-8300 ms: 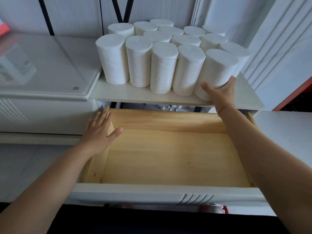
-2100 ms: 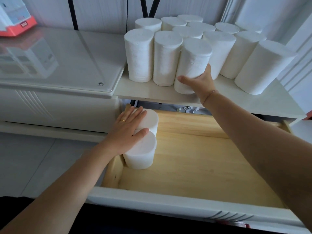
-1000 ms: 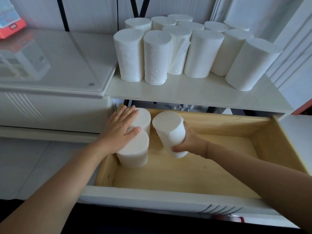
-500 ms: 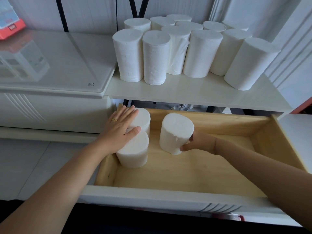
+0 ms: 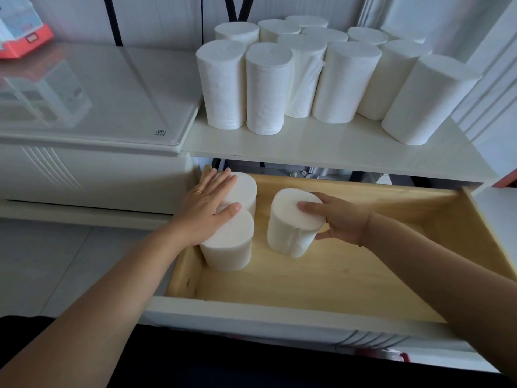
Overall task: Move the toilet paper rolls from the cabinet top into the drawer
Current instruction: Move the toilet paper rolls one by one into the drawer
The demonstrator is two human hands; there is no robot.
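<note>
Nearest me, the white drawer front (image 5: pixel 251 323) crosses below my forearms; behind it the drawer (image 5: pixel 321 278) stands pulled open, with three toilet paper rolls upright on its wooden floor. My left hand (image 5: pixel 207 208) lies flat, fingers straight, across the tops of two of them; the front roll (image 5: pixel 229 247) and the back roll (image 5: pixel 244 189) touch each other along the left wall, the back one in the rear corner. My right hand (image 5: pixel 341 219) grasps the third roll (image 5: pixel 288 233) just right of that pair, fingers over its top, thumb against its side; a narrow gap parts it from them. Beyond and above, the cabinet top (image 5: pixel 321 144) carries the remaining rolls (image 5: pixel 344 82), upright and packed close; to the left, a glass-covered surface (image 5: pixel 98 93) bears a red-and-white box (image 5: pixel 19 32) at its far corner.
</note>
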